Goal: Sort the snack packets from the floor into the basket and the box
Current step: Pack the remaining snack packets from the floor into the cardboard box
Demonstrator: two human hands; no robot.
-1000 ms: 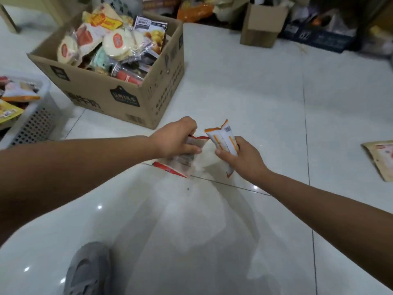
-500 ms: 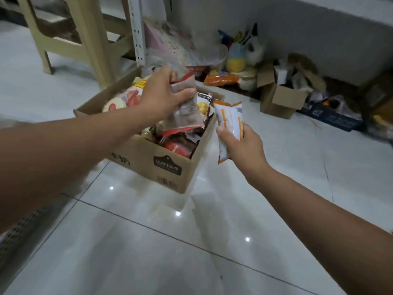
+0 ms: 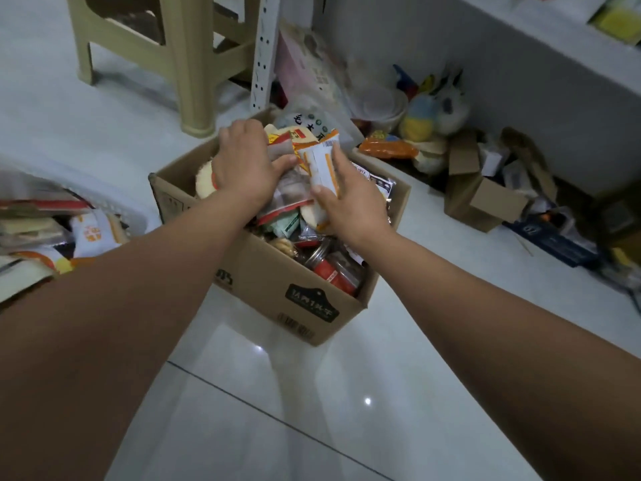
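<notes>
A brown cardboard box (image 3: 298, 307) stands on the floor, heaped with snack packets. Both my hands are over it. My left hand (image 3: 242, 168) grips a clear packet with a red bottom edge (image 3: 289, 196), held just above the pile. My right hand (image 3: 350, 199) holds a white and orange packet (image 3: 321, 164) beside it, thumb on its front. The two packets touch each other. A white plastic basket (image 3: 135, 216) with several packets sits at the left edge, partly hidden by my left forearm.
A beige plastic stool (image 3: 180, 60) stands behind the box on the left. Along the wall at the right lie a small open carton (image 3: 485, 199), plush toys (image 3: 430, 112), bags and a dark blue box (image 3: 555, 241). White floor tiles spread in front.
Both hands rose from the floor with their packets and moved over the cardboard box. They now sit close together above the pile, lower than half a second ago.
</notes>
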